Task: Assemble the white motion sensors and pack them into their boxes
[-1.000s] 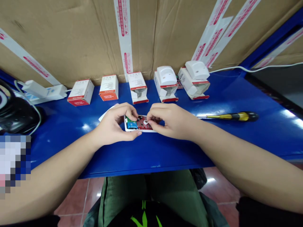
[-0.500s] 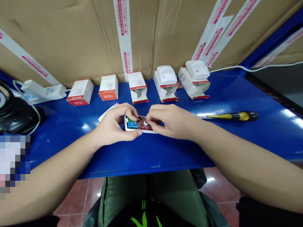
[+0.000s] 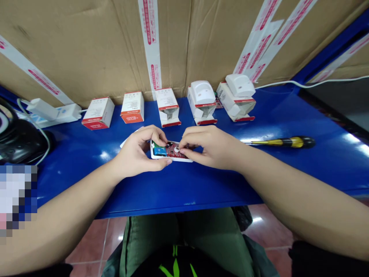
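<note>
Left hand (image 3: 140, 152) is gripping a case (image 3: 184, 159) while right hand (image 3: 207, 147) is pinching fingers closed at its board (image 3: 171, 151), apparently adjusting, likely needing steadiness.

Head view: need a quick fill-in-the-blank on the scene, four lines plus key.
The left hand holds the white case at its ____ end.
The screwdriver lies to the ____ of the right hand.
The row has ____ cartons.
The desk is coloured ____.

Missing: left; right; five; blue.
</note>
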Available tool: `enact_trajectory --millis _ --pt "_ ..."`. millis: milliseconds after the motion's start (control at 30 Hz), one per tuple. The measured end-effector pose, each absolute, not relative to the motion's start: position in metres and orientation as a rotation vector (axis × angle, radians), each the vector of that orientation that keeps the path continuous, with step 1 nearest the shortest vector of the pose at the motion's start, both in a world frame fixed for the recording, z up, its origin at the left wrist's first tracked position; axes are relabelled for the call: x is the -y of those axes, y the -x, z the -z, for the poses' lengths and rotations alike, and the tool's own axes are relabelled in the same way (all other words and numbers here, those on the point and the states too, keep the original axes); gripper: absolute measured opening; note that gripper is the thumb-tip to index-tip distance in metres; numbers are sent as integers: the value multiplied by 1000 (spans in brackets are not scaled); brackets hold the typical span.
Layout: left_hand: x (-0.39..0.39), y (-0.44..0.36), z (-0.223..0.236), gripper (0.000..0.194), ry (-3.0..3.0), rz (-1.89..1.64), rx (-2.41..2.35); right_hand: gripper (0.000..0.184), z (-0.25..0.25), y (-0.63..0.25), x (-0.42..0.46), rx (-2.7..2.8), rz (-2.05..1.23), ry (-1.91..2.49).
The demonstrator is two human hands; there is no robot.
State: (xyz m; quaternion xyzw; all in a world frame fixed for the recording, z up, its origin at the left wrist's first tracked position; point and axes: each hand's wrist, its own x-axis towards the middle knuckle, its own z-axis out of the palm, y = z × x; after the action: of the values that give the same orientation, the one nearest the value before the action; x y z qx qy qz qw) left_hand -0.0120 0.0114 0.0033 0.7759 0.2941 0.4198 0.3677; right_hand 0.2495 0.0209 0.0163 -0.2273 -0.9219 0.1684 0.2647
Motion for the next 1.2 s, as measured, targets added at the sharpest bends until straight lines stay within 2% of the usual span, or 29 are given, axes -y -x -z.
enact_trajectory --millis 367,667,1000,1200 --pt "-11 11 -4 31 -1992 -1077 -742 16 -16 -250 -23 2454 -574 638" --pt "-11 12 -3 33 -2026 -1069 -754 16 -16 -250 -22 2480 -532 650" --pt "-12 12 -3 32 -2039 -1087 -721 28 -14 -252 -22 2636 -250 599" --pt "-12 12 -4 33 -2032 -1083 -724 10 -14 -249 -23 2465 -550 690"
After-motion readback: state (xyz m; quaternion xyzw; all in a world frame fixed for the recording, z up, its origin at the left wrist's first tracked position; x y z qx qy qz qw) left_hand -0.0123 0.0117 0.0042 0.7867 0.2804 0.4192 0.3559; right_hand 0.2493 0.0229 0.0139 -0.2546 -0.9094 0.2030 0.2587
